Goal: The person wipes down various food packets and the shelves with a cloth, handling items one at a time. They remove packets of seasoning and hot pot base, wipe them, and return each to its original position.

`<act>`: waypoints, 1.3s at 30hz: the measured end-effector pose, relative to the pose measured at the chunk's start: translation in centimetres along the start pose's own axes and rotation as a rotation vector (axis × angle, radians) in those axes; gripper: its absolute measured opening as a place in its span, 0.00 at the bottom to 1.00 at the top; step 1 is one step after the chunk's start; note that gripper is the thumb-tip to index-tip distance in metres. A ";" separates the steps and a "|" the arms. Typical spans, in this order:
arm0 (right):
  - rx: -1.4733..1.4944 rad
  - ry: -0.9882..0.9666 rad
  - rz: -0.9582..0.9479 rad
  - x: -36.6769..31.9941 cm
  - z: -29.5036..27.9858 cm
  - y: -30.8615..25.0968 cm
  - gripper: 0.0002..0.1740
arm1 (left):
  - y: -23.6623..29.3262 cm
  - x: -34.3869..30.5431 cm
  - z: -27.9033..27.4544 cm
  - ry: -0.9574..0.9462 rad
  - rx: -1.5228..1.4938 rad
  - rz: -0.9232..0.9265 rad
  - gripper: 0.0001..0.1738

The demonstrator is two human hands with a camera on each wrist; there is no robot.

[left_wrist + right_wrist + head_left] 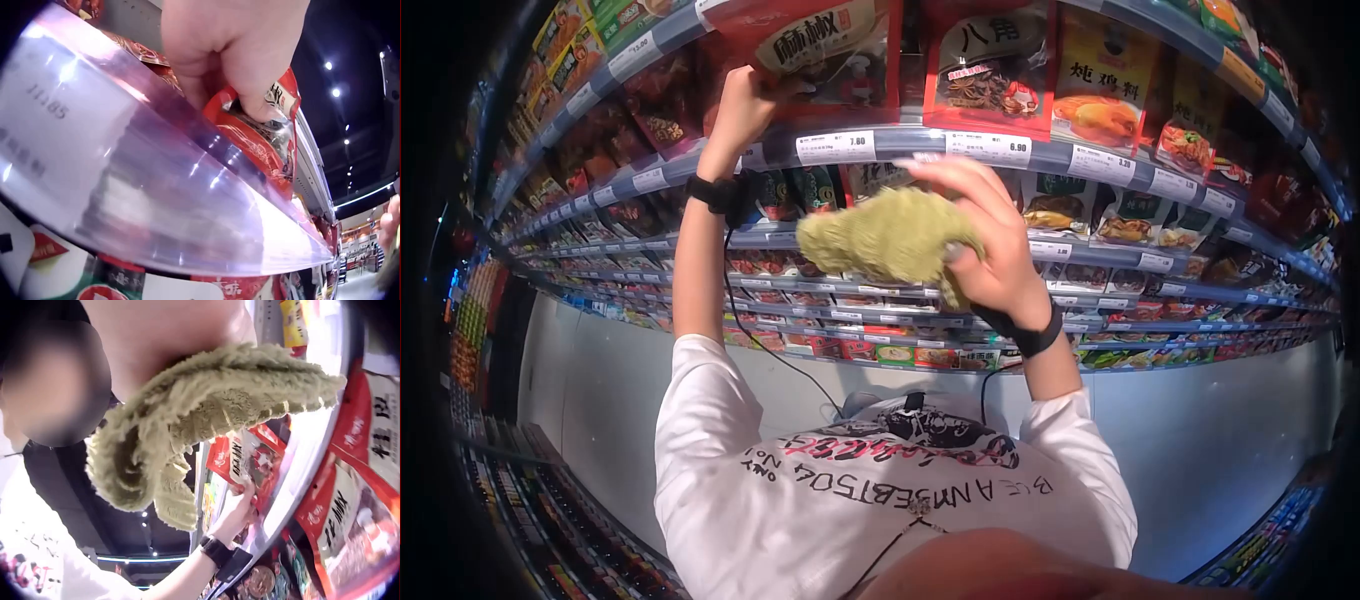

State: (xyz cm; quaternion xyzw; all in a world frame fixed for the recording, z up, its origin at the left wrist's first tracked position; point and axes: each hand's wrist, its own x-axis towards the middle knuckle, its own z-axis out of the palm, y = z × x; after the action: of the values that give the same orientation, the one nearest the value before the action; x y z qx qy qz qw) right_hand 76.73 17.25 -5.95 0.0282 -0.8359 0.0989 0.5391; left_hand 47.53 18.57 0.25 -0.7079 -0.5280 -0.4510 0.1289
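Note:
At the upper shelf, my left hand (743,108) pinches the left side of a red spice bag (845,85) with a clear window. Up close in the left wrist view, the thumb and fingers press into the edge of that bag (259,153), just behind the clear price strip (169,181). My right hand (998,255) holds a fuzzy yellow-green cloth (890,235), bunched between thumb and fingers, in front of the shelf edge. In the right wrist view the cloth (212,400) hangs folded beneath the palm, which hides part of it.
Beside the gripped bag stand a red star anise bag (990,75) and a yellow seasoning bag (1100,80). Price labels (835,148) line the shelf edge. Lower shelves hold many packets (1060,205). Cables run from both wrist bands (715,195). A grey floor (610,370) lies below.

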 end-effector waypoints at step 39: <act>0.035 0.350 0.332 -0.8 -0.5 -1.0 0.13 | 12.6 -7.5 3.7 -0.183 -1.104 -0.112 0.37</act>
State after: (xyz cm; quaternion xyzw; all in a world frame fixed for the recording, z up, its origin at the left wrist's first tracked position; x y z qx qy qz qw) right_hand 77.62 16.31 -6.34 -0.1178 -0.7212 0.2038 0.6515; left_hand 60.01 11.15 -3.91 -0.6775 -0.2593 -0.6033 -0.3312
